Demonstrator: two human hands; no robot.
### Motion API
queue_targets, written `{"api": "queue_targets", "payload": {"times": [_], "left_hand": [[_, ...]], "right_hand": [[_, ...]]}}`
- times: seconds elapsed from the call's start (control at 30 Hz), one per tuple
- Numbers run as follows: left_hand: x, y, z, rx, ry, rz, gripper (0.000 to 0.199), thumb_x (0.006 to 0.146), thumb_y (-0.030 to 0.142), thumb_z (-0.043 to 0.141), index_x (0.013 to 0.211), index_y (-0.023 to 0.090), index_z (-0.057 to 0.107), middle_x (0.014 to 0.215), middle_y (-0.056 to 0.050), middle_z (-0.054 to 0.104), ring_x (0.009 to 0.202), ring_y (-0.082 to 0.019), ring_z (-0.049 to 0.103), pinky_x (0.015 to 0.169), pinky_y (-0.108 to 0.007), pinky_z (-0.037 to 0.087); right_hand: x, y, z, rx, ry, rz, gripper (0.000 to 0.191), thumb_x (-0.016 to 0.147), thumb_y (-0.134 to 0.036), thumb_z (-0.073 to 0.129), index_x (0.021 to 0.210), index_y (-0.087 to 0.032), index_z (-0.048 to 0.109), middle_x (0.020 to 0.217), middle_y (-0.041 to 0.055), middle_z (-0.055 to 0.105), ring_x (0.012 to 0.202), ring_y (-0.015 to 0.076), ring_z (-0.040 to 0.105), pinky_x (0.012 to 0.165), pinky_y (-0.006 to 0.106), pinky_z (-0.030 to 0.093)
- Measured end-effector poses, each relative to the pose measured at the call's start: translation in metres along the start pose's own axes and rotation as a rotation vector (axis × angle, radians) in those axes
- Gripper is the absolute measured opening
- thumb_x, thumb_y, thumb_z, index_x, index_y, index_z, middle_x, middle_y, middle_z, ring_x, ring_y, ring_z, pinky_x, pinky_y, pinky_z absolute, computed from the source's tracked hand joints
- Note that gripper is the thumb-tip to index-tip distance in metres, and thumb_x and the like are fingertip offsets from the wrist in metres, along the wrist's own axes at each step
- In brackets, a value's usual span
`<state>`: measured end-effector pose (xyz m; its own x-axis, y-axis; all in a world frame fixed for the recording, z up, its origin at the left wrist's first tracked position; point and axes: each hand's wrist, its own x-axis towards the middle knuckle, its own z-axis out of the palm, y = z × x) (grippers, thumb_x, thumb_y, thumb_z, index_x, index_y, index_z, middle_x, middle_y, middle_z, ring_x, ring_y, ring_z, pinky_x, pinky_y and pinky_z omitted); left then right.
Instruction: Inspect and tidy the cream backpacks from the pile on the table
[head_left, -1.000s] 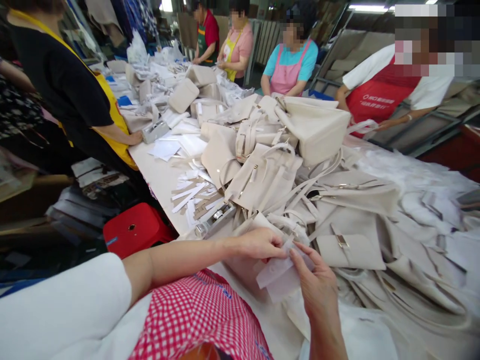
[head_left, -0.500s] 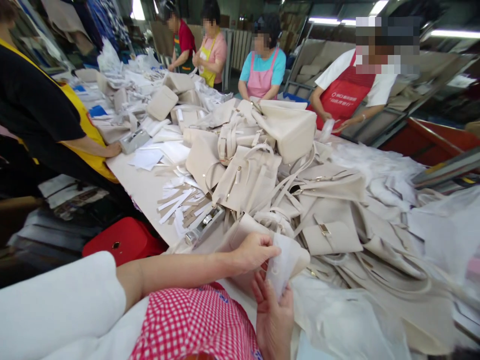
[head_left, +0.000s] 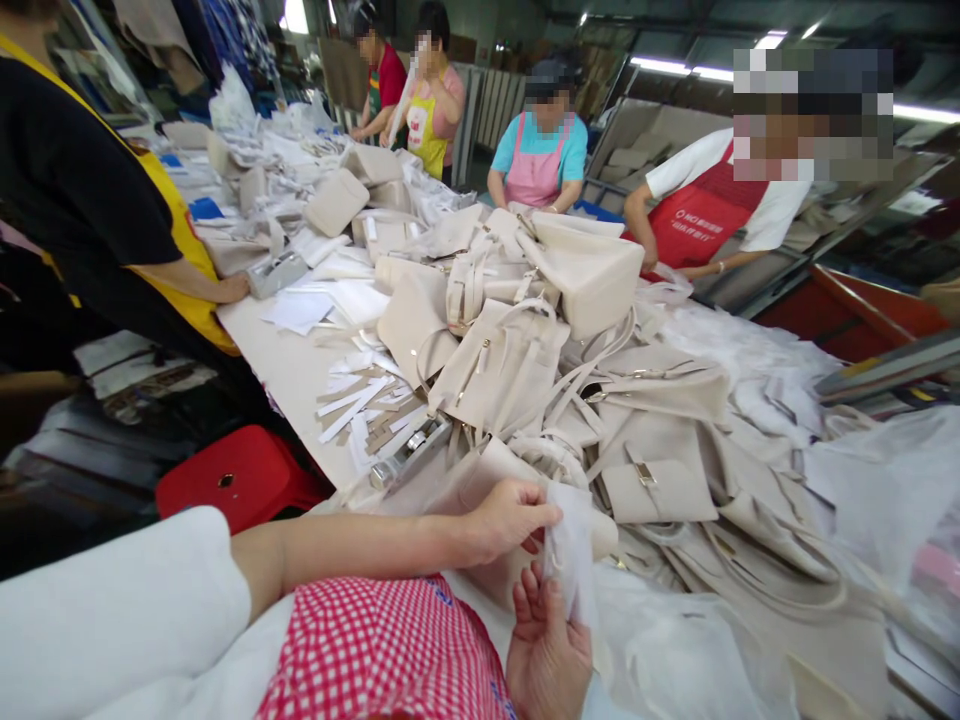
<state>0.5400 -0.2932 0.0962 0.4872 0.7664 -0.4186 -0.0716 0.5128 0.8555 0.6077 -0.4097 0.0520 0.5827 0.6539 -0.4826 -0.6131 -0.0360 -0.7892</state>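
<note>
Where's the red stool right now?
In the head view, the red stool is at left, beside the edge of the pale table, just above the wearer's white left sleeve.

Cream bags (head_left: pixel 501 365), a checked apron (head_left: pixel 382 640) and milky film (head_left: pixel 574 560) fill my screen.
From my end, I read the film as half-clear white, the bags as cream to beige, one with a gold clasp (head_left: pixel 643 473). The apron is red-and-white gingham with blue marks; the near sleeve (head_left: pixel 135 610) is plain white. I see white and brown strips (head_left: pixel 367 405), a pale beige bench (head_left: pixel 277 345) and a bright red stool (head_left: pixel 240 480). Farther off, I pick out a yellow apron (head_left: pixel 196 300) over black, a pink apron (head_left: pixel 532 175) over turquoise, and a red apron (head_left: pixel 694 225) with white lettering.
</note>
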Motion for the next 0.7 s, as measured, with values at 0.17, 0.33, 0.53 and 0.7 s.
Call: {"api": "queue_targets", "payload": {"times": [0.17,0.33,0.53,0.7], "left_hand": [[-0.001,-0.002,-0.008,0.018,-0.161,-0.002,0.031,0.055,0.023,0.073,0.083,0.012,0.067,0.079,0.000,0.064,0.070,-0.012,0.054,0.060,-0.024,0.038],[0.000,-0.004,-0.001,-0.024,-0.032,-0.064,0.011,0.062,0.019,0.065,0.070,0.012,0.065,0.066,0.002,0.060,0.059,-0.010,0.049,0.056,-0.024,0.038],[0.001,0.008,0.010,-0.116,0.035,-0.169,0.007,0.072,0.011,0.053,0.070,0.015,0.060,0.062,0.000,0.061,0.055,-0.013,0.054,0.058,-0.026,0.044],[0.011,0.015,0.009,-0.154,-0.006,-0.211,0.016,0.081,0.020,0.048,0.073,0.015,0.061,0.070,-0.005,0.068,0.066,-0.017,0.063,0.065,-0.029,0.050]], "right_hand": [[-0.004,-0.002,-0.002,0.008,-0.009,-0.002,0.040,0.064,-0.043,0.088,0.091,-0.019,0.069,0.078,0.0027,0.077,0.063,0.0166,0.072,0.058,0.026,0.060],[-0.009,-0.002,0.001,-0.109,-0.070,-0.092,0.030,0.072,-0.044,0.082,0.089,-0.022,0.073,0.077,0.0015,0.078,0.062,0.0185,0.072,0.056,0.028,0.061],[-0.009,-0.001,-0.005,-0.182,-0.105,-0.231,0.018,0.076,-0.040,0.081,0.090,-0.030,0.078,0.076,-0.0032,0.077,0.056,0.0154,0.070,0.055,0.027,0.060],[-0.005,0.003,-0.021,-0.486,-0.191,-0.466,0.025,0.082,-0.044,0.072,0.107,-0.041,0.076,0.087,-0.0046,0.077,0.067,0.0222,0.073,0.068,0.039,0.063]]}}
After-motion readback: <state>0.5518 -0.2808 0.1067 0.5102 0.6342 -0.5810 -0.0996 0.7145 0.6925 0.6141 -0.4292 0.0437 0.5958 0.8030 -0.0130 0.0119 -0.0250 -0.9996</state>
